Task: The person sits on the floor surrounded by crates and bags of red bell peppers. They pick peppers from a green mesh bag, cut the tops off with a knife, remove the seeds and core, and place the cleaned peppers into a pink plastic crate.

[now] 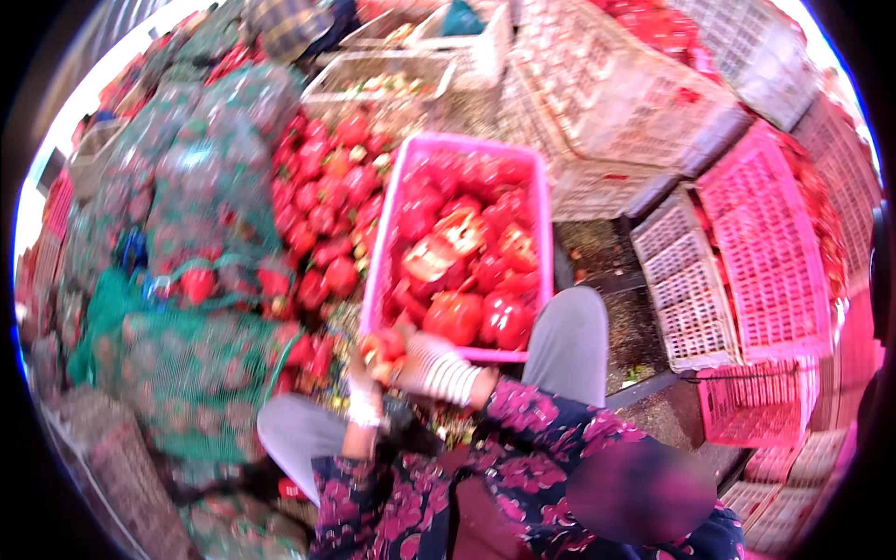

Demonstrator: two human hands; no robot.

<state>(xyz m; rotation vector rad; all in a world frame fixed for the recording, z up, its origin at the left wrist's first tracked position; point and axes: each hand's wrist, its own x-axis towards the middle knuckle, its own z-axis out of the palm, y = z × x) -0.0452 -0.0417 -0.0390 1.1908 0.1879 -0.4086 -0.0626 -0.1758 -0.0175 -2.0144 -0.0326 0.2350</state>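
Between my two hands, over the near left corner of a pink plastic crate (456, 137), is a red bell pepper (383, 344), blurred and partly covered by fingers. My left hand (360, 385), pale-covered around the wrist, grips it from the left. From the right, my right hand (423, 357), in a white glove with a striped cuff, closes on the same pepper. Whether a small tool sits in the right hand is hidden by blur. Glossy red bell peppers (453, 316) fill the crate, and a cut-open pepper (432, 255) lies on top with its pale inside showing.
Loose red peppers (322, 203) lie heaped left of the crate. Green mesh sacks (203, 378) of peppers stand farther left. Pale crates (623, 105) lean at the back right, with a pink crate (759, 245) nearer. An open bin (381, 87) holds scraps. My knees (570, 336) flank the work.
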